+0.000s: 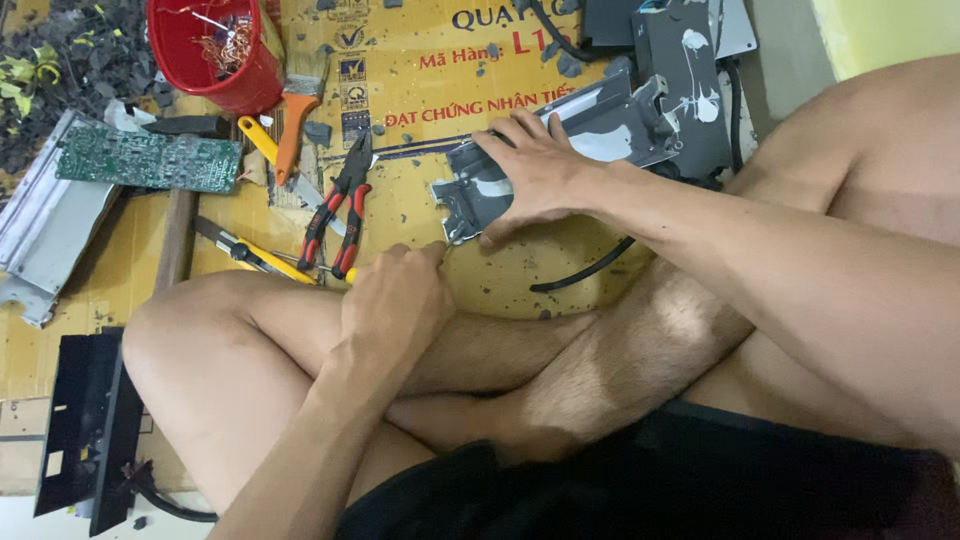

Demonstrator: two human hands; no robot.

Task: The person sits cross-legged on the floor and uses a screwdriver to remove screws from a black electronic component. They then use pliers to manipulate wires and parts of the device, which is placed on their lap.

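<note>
I sit cross-legged on a yellow cardboard sheet (430, 215). My right hand (530, 175) grips a grey metal housing part (610, 125) with white smears. Its fingers lie over the top and the thumb is hooked under the near edge. My left hand (395, 300) rests on my knee, curled into a fist. Its thumb and forefinger pinch together right at the part's lower left corner. What they hold, if anything, is hidden.
Red-handled pliers (335, 215), an orange-handled brush (295, 120) and a yellow-handled tool (255, 255) lie left of my hands. Further left are a green circuit board (150, 160), a red bucket (215, 50) of copper scraps and a grey casing (40, 230). A black cable (585, 270) and a black panel (90, 430) lie nearby.
</note>
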